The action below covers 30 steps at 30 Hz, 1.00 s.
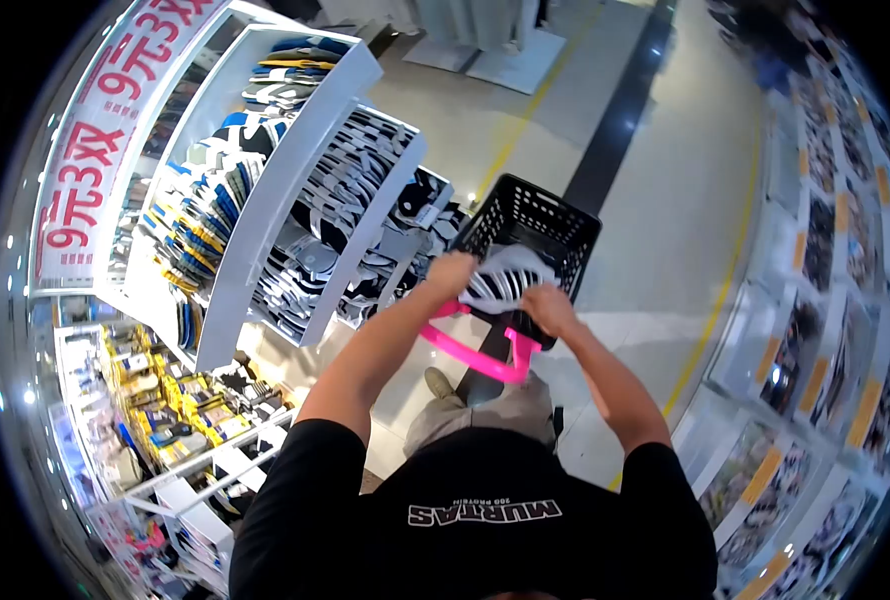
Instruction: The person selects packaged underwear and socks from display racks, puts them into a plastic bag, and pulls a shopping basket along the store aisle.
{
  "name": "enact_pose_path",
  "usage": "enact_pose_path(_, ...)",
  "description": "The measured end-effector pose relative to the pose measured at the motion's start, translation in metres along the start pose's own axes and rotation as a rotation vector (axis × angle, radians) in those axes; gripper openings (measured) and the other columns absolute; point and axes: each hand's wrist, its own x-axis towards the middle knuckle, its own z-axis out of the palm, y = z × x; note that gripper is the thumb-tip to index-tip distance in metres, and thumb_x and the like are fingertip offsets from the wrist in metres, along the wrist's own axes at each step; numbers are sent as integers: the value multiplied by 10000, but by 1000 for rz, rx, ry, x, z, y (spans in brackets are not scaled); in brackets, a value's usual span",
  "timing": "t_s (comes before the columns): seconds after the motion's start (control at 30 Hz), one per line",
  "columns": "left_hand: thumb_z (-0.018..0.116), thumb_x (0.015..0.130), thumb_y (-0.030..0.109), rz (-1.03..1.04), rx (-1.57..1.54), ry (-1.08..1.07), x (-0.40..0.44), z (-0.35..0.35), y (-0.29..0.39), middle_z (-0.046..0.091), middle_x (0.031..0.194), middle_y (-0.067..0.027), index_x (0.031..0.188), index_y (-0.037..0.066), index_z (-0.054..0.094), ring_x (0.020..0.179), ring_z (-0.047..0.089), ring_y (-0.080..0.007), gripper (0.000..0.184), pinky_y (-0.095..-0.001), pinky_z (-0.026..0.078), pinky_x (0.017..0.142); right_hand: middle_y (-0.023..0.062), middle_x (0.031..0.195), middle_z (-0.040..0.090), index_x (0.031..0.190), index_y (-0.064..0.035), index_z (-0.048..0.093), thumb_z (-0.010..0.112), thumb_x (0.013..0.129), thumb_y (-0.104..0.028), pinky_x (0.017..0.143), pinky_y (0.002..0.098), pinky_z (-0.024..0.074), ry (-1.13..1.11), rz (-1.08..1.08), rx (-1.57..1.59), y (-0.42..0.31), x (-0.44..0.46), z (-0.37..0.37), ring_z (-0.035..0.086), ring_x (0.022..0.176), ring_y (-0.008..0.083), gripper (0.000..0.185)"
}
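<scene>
Between my hands is a clear plastic bag (506, 285) with black-and-white striped items inside, probably socks. My left hand (452, 273) is closed on the bag's left side, and my right hand (549, 307) grips its right edge. The bag is over the near part of a black shopping basket (577, 215), which has perforated walls. Its pink handle (470, 358) is tilted toward my body, below my hands. My fingertips are partly hidden, and the bag covers some of the basket's inside.
White tiered shelves (330, 150) of folded socks (360, 165) stand close on the left, beneath a red-lettered sign (90, 150). Yellow-packaged goods (170, 400) fill a lower left rack. More stocked shelves (800, 350) line the right. The tiled aisle (655, 220) runs ahead.
</scene>
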Motion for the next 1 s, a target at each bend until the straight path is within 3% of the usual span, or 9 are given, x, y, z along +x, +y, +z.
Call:
enact_pose_path(0.17, 617, 896, 276, -92, 65, -323, -19, 3, 28, 717, 1067, -191, 1001, 88, 734, 996, 703, -360, 245, -486, 555, 850, 187, 921, 686, 888, -46, 670, 650, 889, -219, 816, 519, 509, -141, -68, 83, 50, 20, 75, 643, 931, 404, 174)
enact_pose_path(0.3, 616, 920, 445, -51, -277, -348, -68, -13, 35, 722, 1018, -161, 1025, 94, 727, 967, 686, -366, 383, -503, 529, 839, 184, 951, 677, 886, -68, 644, 622, 850, -209, 834, 535, 499, -171, 74, 52, 113, 44, 145, 630, 965, 421, 148)
enact_pose_path(0.37, 606, 932, 492, -76, -229, -272, -101, -55, 47, 727, 921, -124, 1012, 97, 724, 903, 689, -356, 420, -473, 531, 781, 173, 1009, 679, 926, -89, 664, 596, 837, -209, 866, 519, 509, -269, 115, -8, 143, 52, 169, 628, 1022, 410, 164)
enact_pose_path(0.53, 659, 854, 612, 125, -330, -199, -142, -90, 28, 705, 963, -135, 1034, 66, 722, 963, 653, -329, 578, -428, 489, 865, 181, 1018, 718, 984, -55, 730, 678, 843, -204, 848, 471, 547, -422, 259, -178, 168, 57, 192, 679, 993, 382, 211)
enact_pose_path(0.57, 668, 849, 589, 197, -279, -182, -148, -90, 23, 698, 943, -129, 1011, 69, 721, 957, 646, -326, 548, -425, 484, 870, 187, 1003, 719, 963, -50, 734, 677, 847, -214, 848, 465, 547, -402, 263, -208, 190, 56, 222, 681, 984, 384, 209)
enact_pose_path(0.67, 686, 837, 513, 323, -111, -140, -160, -72, 15, 679, 892, -111, 939, 77, 711, 949, 627, -314, 449, -419, 471, 882, 199, 961, 720, 919, -43, 741, 663, 854, -208, 835, 462, 546, -312, 406, 39, 128, 48, 169, 682, 970, 389, 193)
enact_pose_path(0.77, 691, 790, 397, 221, 36, -112, -160, -50, 20, 669, 876, -88, 876, 92, 694, 959, 617, -292, 316, -414, 463, 888, 110, 784, 715, 890, -11, 712, 691, 873, -188, 649, 355, 540, -148, 73, 480, 122, 30, 189, 692, 694, 232, 179)
enact_pose_path(0.83, 705, 705, 284, 136, 36, -48, -164, -42, 28, 673, 892, -70, 861, 109, 690, 972, 622, -268, 234, -405, 458, 892, 50, 738, 678, 908, -9, 700, 712, 893, -207, 612, 275, 503, -208, 251, 778, 69, 30, 141, 640, 650, 130, 198)
enact_pose_path(1.0, 697, 680, 207, 112, -79, 325, -189, -11, 31, 655, 873, -60, 839, 114, 675, 955, 611, -259, 185, -402, 466, 866, 29, 820, 684, 1005, 9, 693, 644, 986, -226, 669, 245, 501, -192, 305, 995, -51, 13, 14, 636, 725, 105, 241)
